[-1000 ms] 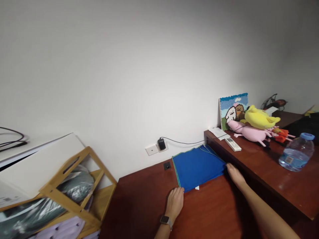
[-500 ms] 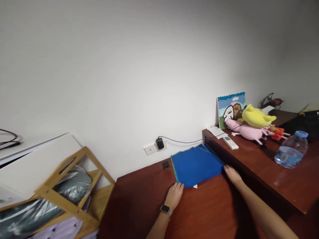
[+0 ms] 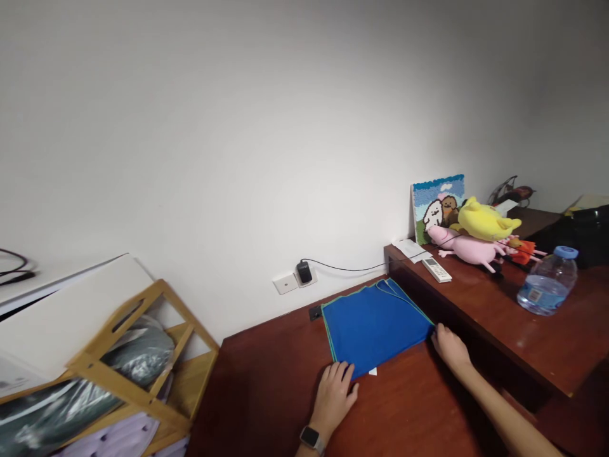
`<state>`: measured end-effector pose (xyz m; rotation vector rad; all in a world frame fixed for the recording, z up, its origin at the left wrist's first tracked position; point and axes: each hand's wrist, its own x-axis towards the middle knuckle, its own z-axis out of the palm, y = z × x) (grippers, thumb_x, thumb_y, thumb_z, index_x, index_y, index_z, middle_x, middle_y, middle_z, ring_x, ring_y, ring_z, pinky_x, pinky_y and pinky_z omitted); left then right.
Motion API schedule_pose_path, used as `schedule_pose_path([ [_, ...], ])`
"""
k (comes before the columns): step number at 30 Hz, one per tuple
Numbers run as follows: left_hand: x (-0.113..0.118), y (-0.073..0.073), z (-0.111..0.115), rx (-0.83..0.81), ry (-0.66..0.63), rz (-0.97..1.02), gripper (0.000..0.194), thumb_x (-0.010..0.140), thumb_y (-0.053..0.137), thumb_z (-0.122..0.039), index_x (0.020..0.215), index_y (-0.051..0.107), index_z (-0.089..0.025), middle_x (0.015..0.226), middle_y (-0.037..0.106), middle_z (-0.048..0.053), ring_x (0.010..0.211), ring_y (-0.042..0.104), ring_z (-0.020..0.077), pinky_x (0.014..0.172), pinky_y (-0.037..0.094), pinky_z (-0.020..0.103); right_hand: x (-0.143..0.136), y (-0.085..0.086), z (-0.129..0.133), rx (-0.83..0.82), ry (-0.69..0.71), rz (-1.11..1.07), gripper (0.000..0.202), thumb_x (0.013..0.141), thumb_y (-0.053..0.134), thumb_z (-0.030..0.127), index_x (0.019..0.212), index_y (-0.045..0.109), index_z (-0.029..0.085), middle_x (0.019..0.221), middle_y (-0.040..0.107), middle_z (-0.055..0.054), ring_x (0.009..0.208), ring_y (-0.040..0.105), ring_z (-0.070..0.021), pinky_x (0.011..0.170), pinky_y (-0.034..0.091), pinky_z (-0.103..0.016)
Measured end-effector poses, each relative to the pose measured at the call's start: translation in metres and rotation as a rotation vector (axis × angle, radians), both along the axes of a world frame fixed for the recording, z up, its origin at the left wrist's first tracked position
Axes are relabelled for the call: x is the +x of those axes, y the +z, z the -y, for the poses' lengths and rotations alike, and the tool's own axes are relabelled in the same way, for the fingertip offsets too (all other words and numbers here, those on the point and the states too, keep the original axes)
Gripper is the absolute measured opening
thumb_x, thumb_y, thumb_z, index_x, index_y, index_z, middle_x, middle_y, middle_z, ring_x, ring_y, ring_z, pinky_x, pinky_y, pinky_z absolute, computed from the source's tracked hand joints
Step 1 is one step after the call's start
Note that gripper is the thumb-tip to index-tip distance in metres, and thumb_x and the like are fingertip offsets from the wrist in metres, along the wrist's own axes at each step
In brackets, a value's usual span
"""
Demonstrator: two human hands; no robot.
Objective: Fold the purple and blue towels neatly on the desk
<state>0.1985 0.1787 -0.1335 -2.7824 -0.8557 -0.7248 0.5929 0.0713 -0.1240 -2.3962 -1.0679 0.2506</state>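
So the blue cloth (image 3: 375, 327) is lying on the lower brown desk (image 3: 276, 381), tucked between the wall and the step of the raised desk (image 3: 518, 324), and honestly it looks pretty much laid out: the middle's smooth and the near edge is fairly straight. What isn't neat, I'd say, is the far right part, where the green trim loops over itself and the layers don't line up, plus a little white tag (image 3: 373, 372) poking out at the near edge. The left hand (image 3: 333, 393) is on the near left corner, fingers a bit spread and palm down, pressing rather than pinching as far as I can see. The right hand (image 3: 451, 348) has curled fingers right at the near right corner, but I can't tell if it's actually pinching fabric. So the cloth sits beyond and between both hands, with the charger (image 3: 303, 271) plugged in on the wall behind.
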Motion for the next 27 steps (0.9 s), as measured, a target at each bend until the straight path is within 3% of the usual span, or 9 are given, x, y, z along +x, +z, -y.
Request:
schedule_pose_path([
  [2,0.019,0.002,0.003,-0.037,-0.008,0.018,0.044,0.095,0.062,-0.031,0.138,0.06,-0.025,0.127,0.068,0.01,0.119,0.061,0.03,0.104,0.049,0.048,-0.017,-0.005,-0.001,0.187,-0.131,-0.385,0.015,0.086,0.063,0.029,0.095,0.069,0.018,0.098,0.076,-0.016,0.108,0.072,-0.0346,0.094,0.057,-0.044],
  [5,0.054,0.006,0.001,-0.083,0.018,-0.036,0.043,0.096,0.063,-0.035,0.137,0.06,-0.025,0.123,0.068,0.01,0.114,0.062,0.0301,0.095,0.053,0.046,-0.051,-0.008,-0.01,0.342,-0.182,-0.679,0.022,0.081,0.069,0.04,0.093,0.067,0.022,0.093,0.077,-0.008,0.1,0.075,-0.0275,0.089,0.061,-0.038],
  [10,0.09,0.017,-0.003,-0.104,0.07,-0.179,0.019,0.093,0.057,-0.012,0.109,0.068,-0.016,0.099,0.067,0.01,0.098,0.066,0.028,0.085,0.053,0.042,-0.122,0.007,-0.04,0.582,-0.284,-1.27,0.041,0.067,0.085,0.048,0.089,0.061,0.023,0.077,0.073,-0.001,0.08,0.075,-0.0193,0.081,0.063,-0.031],
  [14,0.082,0.019,0.022,-0.122,0.053,-0.161,0.018,0.093,0.052,-0.009,0.097,0.068,-0.017,0.091,0.069,0.008,0.093,0.068,0.0264,0.082,0.056,0.039,-0.178,0.016,-0.042,0.575,-0.28,-1.267,0.039,0.061,0.088,0.044,0.079,0.061,0.022,0.065,0.069,-0.001,0.085,0.075,-0.0268,0.077,0.063,-0.035],
  [19,0.055,0.014,0.111,-0.322,0.053,0.064,0.026,0.094,0.05,-0.011,0.106,0.07,-0.024,0.098,0.074,0.009,0.095,0.072,0.0258,0.084,0.06,0.04,-0.221,0.004,0.019,0.718,-0.264,-1.172,0.043,0.058,0.082,0.037,0.094,0.064,0.023,0.101,0.079,-0.004,0.114,0.07,-0.0285,0.099,0.056,-0.033],
  [23,0.034,0.023,0.184,-0.58,-0.127,0.222,0.025,0.102,0.049,-0.026,0.113,0.071,-0.032,0.104,0.075,0.008,0.096,0.073,0.0232,0.085,0.062,0.037,-0.206,0.006,0.099,0.682,-0.276,-1.36,0.051,0.059,0.079,0.047,0.102,0.065,0.023,0.097,0.08,-0.005,0.105,0.074,-0.031,0.097,0.059,-0.041],
  [25,0.014,0.028,0.198,-0.595,-0.157,0.307,0.028,0.104,0.046,-0.032,0.115,0.071,-0.032,0.108,0.076,0.008,0.102,0.072,0.0231,0.091,0.061,0.038,-0.187,0.015,0.142,0.587,-0.309,-1.483,0.049,0.063,0.075,0.054,0.101,0.066,0.023,0.095,0.08,-0.008,0.104,0.075,-0.0325,0.095,0.061,-0.044],
  [27,-0.017,0.029,0.191,-0.534,-0.085,0.377,0.031,0.105,0.043,-0.034,0.112,0.073,-0.029,0.109,0.077,0.009,0.104,0.072,0.0245,0.094,0.06,0.041,-0.172,0.023,0.181,0.457,-0.322,-1.525,0.045,0.066,0.071,0.058,0.097,0.068,0.025,0.097,0.08,-0.011,0.103,0.075,-0.0336,0.094,0.061,-0.044],
])
